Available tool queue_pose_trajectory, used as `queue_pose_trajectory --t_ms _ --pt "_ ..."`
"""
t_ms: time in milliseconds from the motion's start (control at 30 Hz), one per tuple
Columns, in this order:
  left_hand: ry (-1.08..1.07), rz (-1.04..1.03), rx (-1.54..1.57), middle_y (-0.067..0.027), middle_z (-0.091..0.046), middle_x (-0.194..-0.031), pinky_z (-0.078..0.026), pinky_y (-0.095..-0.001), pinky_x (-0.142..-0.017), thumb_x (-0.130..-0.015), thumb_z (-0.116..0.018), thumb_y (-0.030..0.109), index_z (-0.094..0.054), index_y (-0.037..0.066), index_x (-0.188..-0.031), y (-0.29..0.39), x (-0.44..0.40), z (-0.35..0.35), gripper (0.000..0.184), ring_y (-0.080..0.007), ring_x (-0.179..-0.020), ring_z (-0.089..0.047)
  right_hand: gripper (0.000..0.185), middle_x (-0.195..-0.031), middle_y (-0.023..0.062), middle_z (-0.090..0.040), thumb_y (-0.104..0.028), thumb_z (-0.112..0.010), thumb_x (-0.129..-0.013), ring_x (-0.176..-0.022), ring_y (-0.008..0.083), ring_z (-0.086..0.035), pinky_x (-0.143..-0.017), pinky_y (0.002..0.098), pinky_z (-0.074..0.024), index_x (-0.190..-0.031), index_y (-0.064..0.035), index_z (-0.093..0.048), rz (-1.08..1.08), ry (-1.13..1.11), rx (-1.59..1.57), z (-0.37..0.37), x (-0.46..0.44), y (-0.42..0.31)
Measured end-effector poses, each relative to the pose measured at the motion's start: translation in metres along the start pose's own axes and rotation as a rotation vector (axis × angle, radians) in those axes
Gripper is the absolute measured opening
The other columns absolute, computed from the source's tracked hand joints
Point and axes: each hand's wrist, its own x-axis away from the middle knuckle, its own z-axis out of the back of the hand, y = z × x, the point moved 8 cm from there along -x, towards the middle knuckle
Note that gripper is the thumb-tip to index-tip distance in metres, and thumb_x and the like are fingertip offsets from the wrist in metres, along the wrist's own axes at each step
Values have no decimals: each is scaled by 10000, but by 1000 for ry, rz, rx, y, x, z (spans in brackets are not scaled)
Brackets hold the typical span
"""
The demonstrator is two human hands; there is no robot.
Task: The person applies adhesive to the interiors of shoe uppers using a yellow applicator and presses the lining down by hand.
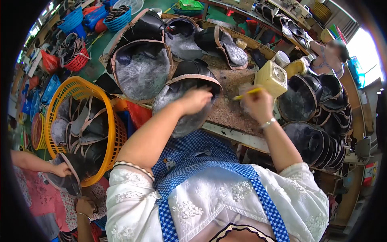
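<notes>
My right hand (259, 105) is closed round a thin yellow-handled brush (248, 94), its blurred tip pointing left over the worn brown tabletop (227, 82). Just behind this hand stands a pale yellow, square-sided container (271, 79) with a round opening. In front of me lies a black shoe upper (192, 69) with grey fluffy lining and a pale stitched edge. My left hand (197, 100) is over its lined opening; motion smears the fingers, so their grip is unclear. A larger lined upper (141, 70) lies to the left, and more uppers (231, 48) lie behind.
Stacked black uppers (298, 99) crowd the table's right side. A white cup (281, 59) stands at the back. Left of the table is a yellow basket (109, 133) full of uppers. Another person's hand (61, 169) holds a dark piece at lower left.
</notes>
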Motion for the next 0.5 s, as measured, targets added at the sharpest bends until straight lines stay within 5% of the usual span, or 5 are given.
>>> queue_pose_trajectory --t_ms 133,233,367,467,500 --pt "26 39 -353 -160 -325 -1501 -150 -512 -1153 -961 -431 346 -406 11 -1383 31 31 -8 539 -268 -1416 -264 347 -638 81 -617 -276 -766 -779 -534 190 -578 -525 319 -474 -968 -30 -612 -68 422 198 91 -20 54" --pt "70 66 -384 -154 -477 -1390 -232 -520 -1122 -930 -492 319 -500 0 -1309 44 29 2 496 -269 -1331 -407 493 -804 143 -613 -320 -773 -759 -695 363 -595 -673 414 -497 -1070 0 -566 23 51 586 67 -32 95" --pt "841 -232 -453 -120 -581 -1222 -352 -487 -1016 -782 -656 110 -573 36 -1218 100 61 120 450 -326 -1176 -527 477 -965 114 -569 -264 -763 -776 -687 285 -569 -665 349 -475 -1112 -4 -547 70 404 494 88 -8 43" --pt "908 213 -526 -184 -617 -1148 -435 -460 -921 -770 -634 99 -593 54 -1181 46 62 170 416 -390 -1066 -577 390 -981 81 -547 -113 -739 -778 -596 165 -501 -547 290 -422 -1103 -24 -543 173 325 233 52 14 14" --pt "534 444 -333 -209 -632 -1082 -458 -466 -875 -781 -602 89 -599 46 -1147 -12 46 153 368 -401 -1003 -598 385 -985 83 -546 -86 -733 -772 -598 159 -501 -536 289 -419 -1101 -28 -542 154 212 116 28 23 -4"
